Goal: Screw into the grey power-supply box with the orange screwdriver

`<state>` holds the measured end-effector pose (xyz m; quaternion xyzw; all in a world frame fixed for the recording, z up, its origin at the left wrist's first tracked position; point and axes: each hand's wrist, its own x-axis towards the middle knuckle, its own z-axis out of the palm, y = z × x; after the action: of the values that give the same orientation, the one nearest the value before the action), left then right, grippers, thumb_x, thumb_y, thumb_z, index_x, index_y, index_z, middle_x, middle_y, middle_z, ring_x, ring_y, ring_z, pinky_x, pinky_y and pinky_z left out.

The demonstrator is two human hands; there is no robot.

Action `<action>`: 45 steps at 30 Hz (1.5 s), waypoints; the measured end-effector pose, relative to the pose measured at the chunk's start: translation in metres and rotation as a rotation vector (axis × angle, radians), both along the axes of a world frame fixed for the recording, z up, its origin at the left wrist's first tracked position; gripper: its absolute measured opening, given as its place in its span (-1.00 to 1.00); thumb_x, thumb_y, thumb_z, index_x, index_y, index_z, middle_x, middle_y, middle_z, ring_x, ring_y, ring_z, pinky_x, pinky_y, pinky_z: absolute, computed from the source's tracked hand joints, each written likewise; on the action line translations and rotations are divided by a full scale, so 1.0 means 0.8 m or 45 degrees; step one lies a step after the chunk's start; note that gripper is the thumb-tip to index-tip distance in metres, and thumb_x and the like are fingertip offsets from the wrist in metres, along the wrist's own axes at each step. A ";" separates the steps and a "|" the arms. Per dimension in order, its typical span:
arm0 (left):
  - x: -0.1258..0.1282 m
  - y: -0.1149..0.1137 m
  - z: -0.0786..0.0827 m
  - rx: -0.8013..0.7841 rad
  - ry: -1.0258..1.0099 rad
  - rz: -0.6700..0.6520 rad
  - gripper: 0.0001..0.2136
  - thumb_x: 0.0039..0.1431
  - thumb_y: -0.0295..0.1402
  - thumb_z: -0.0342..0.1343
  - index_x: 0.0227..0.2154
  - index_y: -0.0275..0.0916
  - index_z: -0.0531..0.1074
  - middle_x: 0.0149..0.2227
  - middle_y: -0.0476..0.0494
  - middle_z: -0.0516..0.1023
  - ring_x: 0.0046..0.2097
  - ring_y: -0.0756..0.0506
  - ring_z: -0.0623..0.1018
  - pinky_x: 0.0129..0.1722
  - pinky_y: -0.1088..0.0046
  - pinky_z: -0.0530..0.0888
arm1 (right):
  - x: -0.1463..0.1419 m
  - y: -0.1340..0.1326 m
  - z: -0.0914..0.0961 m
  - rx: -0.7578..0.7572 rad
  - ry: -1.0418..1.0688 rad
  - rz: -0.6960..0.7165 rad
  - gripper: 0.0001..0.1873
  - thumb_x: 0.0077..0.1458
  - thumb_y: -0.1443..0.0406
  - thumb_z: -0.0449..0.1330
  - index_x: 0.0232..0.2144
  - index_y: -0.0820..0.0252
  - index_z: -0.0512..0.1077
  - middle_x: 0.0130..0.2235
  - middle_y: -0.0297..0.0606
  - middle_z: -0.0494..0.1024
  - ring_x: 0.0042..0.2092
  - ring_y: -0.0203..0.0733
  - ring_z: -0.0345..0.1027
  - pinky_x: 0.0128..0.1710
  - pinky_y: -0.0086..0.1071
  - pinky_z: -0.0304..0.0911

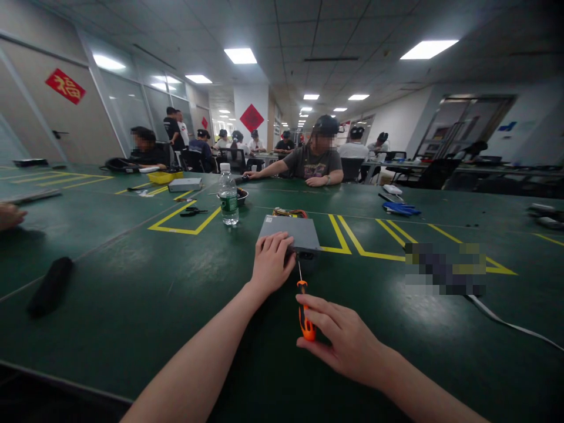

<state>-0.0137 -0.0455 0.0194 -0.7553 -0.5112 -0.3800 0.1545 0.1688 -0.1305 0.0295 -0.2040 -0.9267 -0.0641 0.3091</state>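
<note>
- I had the power supply unit (304, 230), a grey metal box, flat on the green table (176, 358), right ahead of the wearer; it's the landmark below.
- Left hand (272, 258): fingers laid across the unit's top, thumb down at its near face. Contact clear; I couldn't tell whether it pinched the case or only pressed.
- Right hand (343, 338): fingers and thumb closed around the orange-and-black screwdriver (308, 330), on the near side of the unit.
- Screwdriver's shaft pointed away from the wearer, tip at the unit's near face, beside the socket (307, 255). I couldn't make out what the tip met.
- Coloured wires (293, 213) bunched just behind the unit.
- Water bottle (229, 202), white cap on, stood upright left of the unit and a bit beyond; bowl (242, 197) partly hidden behind it.
- Beyond the unit, further left, I saw another grey box (185, 185) and a yellow tray (165, 177).
- Blue gloves (402, 209) lay right of the unit, further back.
- Pixelated item (445, 270) right of the unit, unreadable; white cable (506, 320) ran from it.
- Co-worker in a dark cap (314, 158) sat across from the unit, one arm stretched along the table.
</note>
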 end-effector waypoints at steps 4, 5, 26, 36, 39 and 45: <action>0.000 0.000 0.000 0.009 0.000 0.007 -0.73 0.16 -0.32 -0.01 -0.05 -0.14 0.31 0.05 -0.12 0.39 0.12 -0.14 0.30 0.12 0.20 0.13 | 0.001 -0.003 0.000 -0.107 -0.122 0.000 -0.64 0.22 0.21 -0.01 0.01 0.27 0.24 0.02 0.06 0.35 -0.12 -0.11 0.40 -0.24 -0.30 0.38; 0.000 0.000 0.000 0.010 -0.002 0.008 -0.73 0.16 -0.32 -0.01 -0.06 -0.14 0.32 0.05 -0.11 0.39 0.12 -0.14 0.30 0.12 0.21 0.13 | 0.000 -0.004 0.002 -0.115 -0.157 0.006 -0.63 0.22 0.24 -0.02 0.04 0.26 0.22 0.04 0.07 0.33 -0.11 -0.11 0.40 -0.24 -0.30 0.37; 0.001 -0.001 0.000 0.013 0.001 0.015 -0.73 0.16 -0.31 0.00 -0.06 -0.15 0.32 0.05 -0.10 0.39 0.11 -0.13 0.30 0.13 0.21 0.12 | -0.009 0.003 -0.003 0.140 0.013 0.037 -0.75 0.21 0.23 0.04 -0.14 0.29 0.31 -0.08 0.04 0.46 -0.25 -0.14 0.44 -0.31 -0.31 0.36; 0.002 -0.001 0.001 0.020 0.009 0.016 -0.73 0.16 -0.32 0.01 -0.06 -0.14 0.32 0.04 -0.13 0.40 0.10 -0.16 0.31 0.11 0.18 0.15 | -0.007 -0.002 0.006 0.107 -0.110 0.006 -0.67 0.24 0.28 -0.05 0.02 0.26 0.25 -0.02 0.06 0.40 -0.11 -0.08 0.41 -0.24 -0.29 0.38; 0.002 0.000 0.001 0.024 0.014 0.016 -0.72 0.15 -0.32 0.01 -0.06 -0.14 0.32 0.04 -0.12 0.40 0.10 -0.15 0.31 0.11 0.19 0.15 | -0.006 0.001 0.005 0.178 0.005 0.024 -0.72 0.23 0.27 -0.01 -0.06 0.29 0.29 -0.05 0.07 0.44 -0.18 -0.12 0.43 -0.27 -0.31 0.38; 0.002 0.000 0.001 0.018 0.011 0.018 -0.72 0.16 -0.31 0.01 -0.06 -0.15 0.32 0.05 -0.12 0.40 0.11 -0.15 0.31 0.12 0.20 0.14 | -0.005 0.005 -0.005 0.066 0.064 0.033 -0.69 0.23 0.14 -0.02 -0.14 0.29 0.24 -0.07 0.08 0.43 -0.14 -0.09 0.43 -0.27 -0.32 0.40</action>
<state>-0.0123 -0.0455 0.0199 -0.7522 -0.5132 -0.3791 0.1649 0.1647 -0.1263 0.0254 -0.1857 -0.9191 -0.0788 0.3384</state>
